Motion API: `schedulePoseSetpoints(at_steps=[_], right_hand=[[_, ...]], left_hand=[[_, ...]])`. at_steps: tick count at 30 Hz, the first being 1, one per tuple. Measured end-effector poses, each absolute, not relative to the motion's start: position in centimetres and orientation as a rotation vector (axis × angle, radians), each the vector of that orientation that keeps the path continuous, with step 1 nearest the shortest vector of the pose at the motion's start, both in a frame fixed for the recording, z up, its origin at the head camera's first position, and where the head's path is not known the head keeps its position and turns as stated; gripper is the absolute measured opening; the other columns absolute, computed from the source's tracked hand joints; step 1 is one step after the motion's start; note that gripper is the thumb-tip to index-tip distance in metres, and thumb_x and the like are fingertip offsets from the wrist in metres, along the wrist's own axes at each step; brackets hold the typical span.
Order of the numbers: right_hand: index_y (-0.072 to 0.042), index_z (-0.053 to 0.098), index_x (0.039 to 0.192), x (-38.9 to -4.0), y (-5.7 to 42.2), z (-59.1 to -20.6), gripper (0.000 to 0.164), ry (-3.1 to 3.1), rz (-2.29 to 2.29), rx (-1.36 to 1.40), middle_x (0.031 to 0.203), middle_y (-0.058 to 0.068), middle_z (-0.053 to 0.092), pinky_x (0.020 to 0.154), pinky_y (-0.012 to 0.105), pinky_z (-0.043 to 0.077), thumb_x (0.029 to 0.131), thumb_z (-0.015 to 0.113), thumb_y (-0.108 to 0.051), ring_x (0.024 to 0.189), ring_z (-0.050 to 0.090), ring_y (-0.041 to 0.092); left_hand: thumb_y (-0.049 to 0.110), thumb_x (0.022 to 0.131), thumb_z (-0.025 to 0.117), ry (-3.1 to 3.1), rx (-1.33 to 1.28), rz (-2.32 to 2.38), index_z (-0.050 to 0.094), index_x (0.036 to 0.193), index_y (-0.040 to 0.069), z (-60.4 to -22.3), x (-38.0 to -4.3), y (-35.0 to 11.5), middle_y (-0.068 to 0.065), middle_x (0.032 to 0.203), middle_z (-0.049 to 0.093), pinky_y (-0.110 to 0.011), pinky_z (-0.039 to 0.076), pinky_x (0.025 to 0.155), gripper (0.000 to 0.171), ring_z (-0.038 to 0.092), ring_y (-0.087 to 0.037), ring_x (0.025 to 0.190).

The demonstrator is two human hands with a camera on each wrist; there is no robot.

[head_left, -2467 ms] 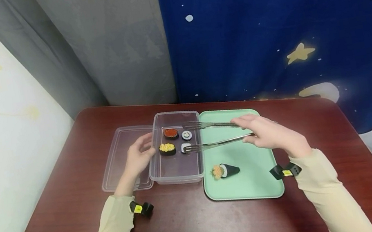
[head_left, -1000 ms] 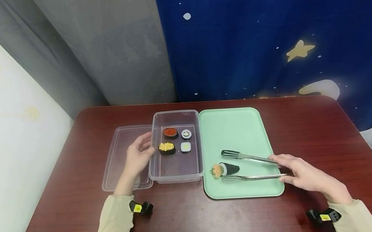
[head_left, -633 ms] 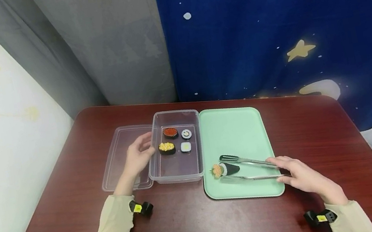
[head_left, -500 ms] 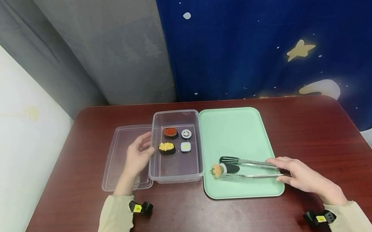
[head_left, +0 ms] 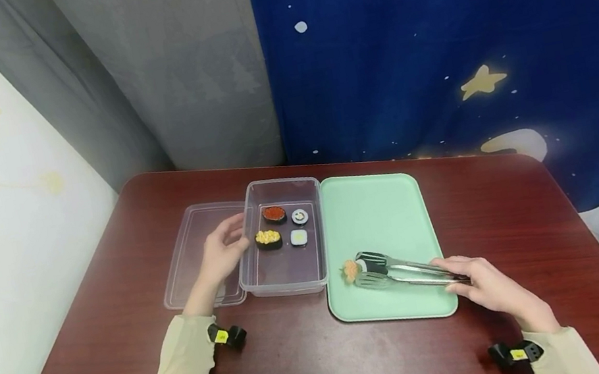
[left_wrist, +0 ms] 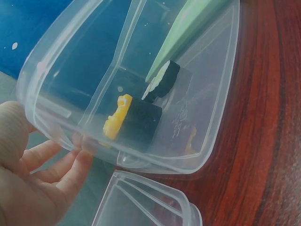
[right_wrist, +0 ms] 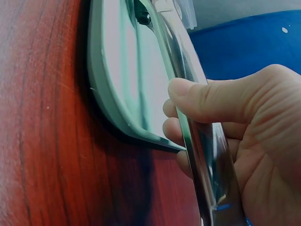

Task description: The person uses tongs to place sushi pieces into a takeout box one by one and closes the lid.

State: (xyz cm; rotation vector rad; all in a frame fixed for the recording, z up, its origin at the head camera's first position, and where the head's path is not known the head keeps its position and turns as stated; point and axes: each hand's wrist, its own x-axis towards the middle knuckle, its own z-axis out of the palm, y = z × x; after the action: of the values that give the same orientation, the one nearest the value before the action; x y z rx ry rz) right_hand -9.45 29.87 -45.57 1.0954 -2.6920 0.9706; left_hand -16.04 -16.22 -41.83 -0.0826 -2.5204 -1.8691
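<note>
My right hand [head_left: 495, 289] grips metal tongs [right_wrist: 188, 70] by the handle, thumb on one side and fingers on the other. In the head view, the tongs' slotted ends lie either side of a dark sushi cone [head_left: 350, 271] with an orange top, on the green tray [head_left: 372, 207]. My left hand [head_left: 221, 254] rests its relaxed fingers against the outer left wall of a clear plastic container [head_left: 287, 287]. Inside the container are a red-topped sushi [head_left: 274, 214], a yellow-topped sushi [left_wrist: 136, 120], a round sushi roll [head_left: 299, 216] and a square sushi roll [head_left: 299, 237].
A clear lid [head_left: 184, 271] lies left of the container, partly under it. The tray stands against the container's right side. All of it is on a reddish-brown wooden table [head_left: 331, 368], with grey and blue curtains [head_left: 372, 54] behind its far edge.
My right hand has brought the tongs from over the container to the tray, and their ends have closed in around the sushi cone. The square roll sits in the container. My left hand stays put.
</note>
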Motion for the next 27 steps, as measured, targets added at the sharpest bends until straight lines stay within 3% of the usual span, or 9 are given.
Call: schedulePoseSetpoints(at_steps=[11, 18, 27], right_hand=[[0.007, 0.060, 0.117, -10.1, 30.4, -43.6, 0.056, -2.640, 0.932, 1.066, 0.101, 0.014, 0.066, 0.072, 0.008, 0.045, 0.063, 0.076, 0.009, 0.083, 0.061, 0.012], [-0.002, 0.061, 0.119, -11.2, 30.4, -41.7, 0.058, -2.624, 0.873, 1.054, 0.102, 0.010, 0.065, 0.065, 0.014, 0.044, 0.064, 0.077, 0.006, 0.077, 0.056, 0.011], [0.000, 0.061, 0.119, -12.9, 29.5, -39.7, 0.059, -2.599, 0.859, 1.085, 0.102, 0.009, 0.065, 0.069, 0.012, 0.044, 0.063, 0.077, 0.007, 0.078, 0.058, 0.013]], left_hand=[[-0.011, 0.081, 0.053, -2.511, -0.083, -1.886, 0.044, 0.130, -0.013, -41.8, -16.0, -16.2, -0.034, 0.126, 0.049, -0.051, 0.048, 0.093, 0.050, 0.050, -0.047, 0.115], [-0.009, 0.081, 0.053, -2.525, -0.077, -1.859, 0.045, 0.130, -0.012, -41.9, -16.0, -16.3, -0.034, 0.124, 0.051, -0.051, 0.050, 0.089, 0.051, 0.051, -0.046, 0.114], [-0.010, 0.081, 0.052, -2.519, -0.080, -1.874, 0.044, 0.131, -0.012, -41.9, -16.1, -16.2, -0.034, 0.125, 0.050, -0.050, 0.048, 0.092, 0.050, 0.050, -0.047, 0.115]])
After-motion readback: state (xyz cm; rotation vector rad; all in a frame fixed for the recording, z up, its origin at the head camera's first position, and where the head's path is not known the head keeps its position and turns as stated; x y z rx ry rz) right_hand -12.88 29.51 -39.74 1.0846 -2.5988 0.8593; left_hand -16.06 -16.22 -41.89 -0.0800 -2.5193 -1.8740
